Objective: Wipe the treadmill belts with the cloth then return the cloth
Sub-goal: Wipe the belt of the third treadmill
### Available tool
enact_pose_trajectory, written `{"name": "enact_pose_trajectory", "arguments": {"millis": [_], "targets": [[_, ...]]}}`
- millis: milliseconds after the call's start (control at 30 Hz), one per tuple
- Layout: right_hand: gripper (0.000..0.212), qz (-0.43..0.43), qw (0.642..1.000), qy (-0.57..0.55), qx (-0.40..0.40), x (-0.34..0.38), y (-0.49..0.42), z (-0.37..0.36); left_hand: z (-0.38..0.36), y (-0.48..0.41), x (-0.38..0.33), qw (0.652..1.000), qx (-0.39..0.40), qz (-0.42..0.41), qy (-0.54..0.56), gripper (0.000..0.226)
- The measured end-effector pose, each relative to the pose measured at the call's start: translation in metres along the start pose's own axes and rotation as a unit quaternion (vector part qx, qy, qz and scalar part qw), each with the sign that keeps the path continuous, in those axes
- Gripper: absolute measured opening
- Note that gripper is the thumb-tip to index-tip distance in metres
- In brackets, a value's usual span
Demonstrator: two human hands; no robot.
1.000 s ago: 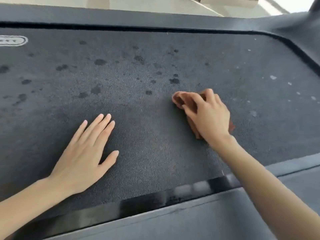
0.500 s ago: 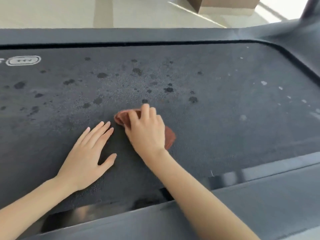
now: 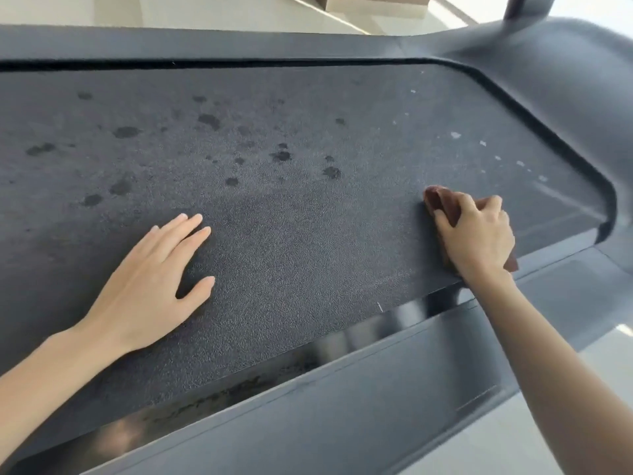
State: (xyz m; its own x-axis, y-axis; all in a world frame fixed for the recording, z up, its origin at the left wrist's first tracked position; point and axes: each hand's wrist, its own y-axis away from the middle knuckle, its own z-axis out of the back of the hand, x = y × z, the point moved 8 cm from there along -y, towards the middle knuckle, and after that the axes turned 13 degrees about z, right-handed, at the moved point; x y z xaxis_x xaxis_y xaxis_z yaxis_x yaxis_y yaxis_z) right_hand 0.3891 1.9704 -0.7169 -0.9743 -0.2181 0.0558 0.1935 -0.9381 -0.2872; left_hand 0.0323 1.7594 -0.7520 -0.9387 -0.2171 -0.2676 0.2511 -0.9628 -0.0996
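Right hand [image 3: 478,234]: fingers [image 3: 462,204] curled over and clamped on a brown cloth [image 3: 442,202], thumb tucked against its left edge, knuckles raised, palm pressing the cloth down. Cloth: bunched, lying on the belt [image 3: 308,228] near its right end and close to the near edge; long axis diagonal, its rounded bunched end pointing away and to the left past the fingertips, its other corner showing just behind the wrist on the right. Left hand [image 3: 150,279]: fingers [image 3: 186,228] straight and close together, thumb spread out to the side, palm flat on the belt, holding nothing, well apart from the cloth. Belt: dark grey, grainy, running left to right across the view; dark spots [image 3: 281,156] scattered over its far middle and left; pale flecks [image 3: 455,134] towards its right end. Near side rail [image 3: 342,389]: grey, with a glossy strip along the belt edge. Far side rail [image 3: 171,42]: grey, matt. Hood [image 3: 565,84]: grey, curved round the belt's right end. Floor [image 3: 205,8]: pale, beyond the far rail. Box [image 3: 376,3]: brown, cut off by the top edge, contents cannot be told
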Motion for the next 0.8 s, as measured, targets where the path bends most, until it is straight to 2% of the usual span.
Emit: {"name": "enact_pose_trajectory", "arguments": {"millis": [67, 200, 333, 433, 500, 567, 633, 700, 800], "targets": [[0.043, 0.031, 0.999, 0.009, 0.005, 0.033, 0.016, 0.003, -0.007, -0.012, -0.029, 0.999, 0.006, -0.04, 0.008, 0.073], [0.033, 0.176, 0.984, -0.001, -0.033, 0.122, 0.068, 0.016, -0.016, -0.042, -0.078, 0.996, 0.005, -0.089, 0.021, 0.075], [0.034, 0.283, 0.958, -0.042, -0.036, 0.14, 0.089, 0.02, -0.031, -0.054, -0.097, 0.992, 0.034, -0.118, -0.006, 0.076], [0.037, 0.228, 0.974, 0.002, -0.012, 0.087, 0.056, 0.016, -0.037, -0.05, -0.095, 0.99, 0.036, -0.132, -0.016, 0.074], [0.041, 0.136, 0.989, 0.048, 0.01, 0.03, 0.029, 0.011, -0.037, -0.05, -0.094, 0.991, 0.033, -0.133, -0.013, 0.073], [0.045, 0.018, 0.999, 0.044, 0.027, -0.019, 0.01, 0.01, -0.037, -0.05, -0.094, 0.991, 0.029, -0.132, -0.013, 0.072], [0.047, -0.061, 0.997, 0.041, 0.033, -0.03, 0.004, 0.008, -0.037, -0.05, -0.095, 0.991, 0.03, -0.129, -0.011, 0.073], [0.047, -0.052, 0.996, 0.065, 0.037, -0.001, 0.01, 0.006, -0.037, -0.05, -0.095, 0.991, 0.027, -0.128, -0.006, 0.073], [0.044, 0.047, 0.996, 0.071, 0.031, 0.066, 0.043, 0.009, -0.035, -0.05, -0.096, 0.991, 0.023, -0.131, -0.006, 0.073]]}}
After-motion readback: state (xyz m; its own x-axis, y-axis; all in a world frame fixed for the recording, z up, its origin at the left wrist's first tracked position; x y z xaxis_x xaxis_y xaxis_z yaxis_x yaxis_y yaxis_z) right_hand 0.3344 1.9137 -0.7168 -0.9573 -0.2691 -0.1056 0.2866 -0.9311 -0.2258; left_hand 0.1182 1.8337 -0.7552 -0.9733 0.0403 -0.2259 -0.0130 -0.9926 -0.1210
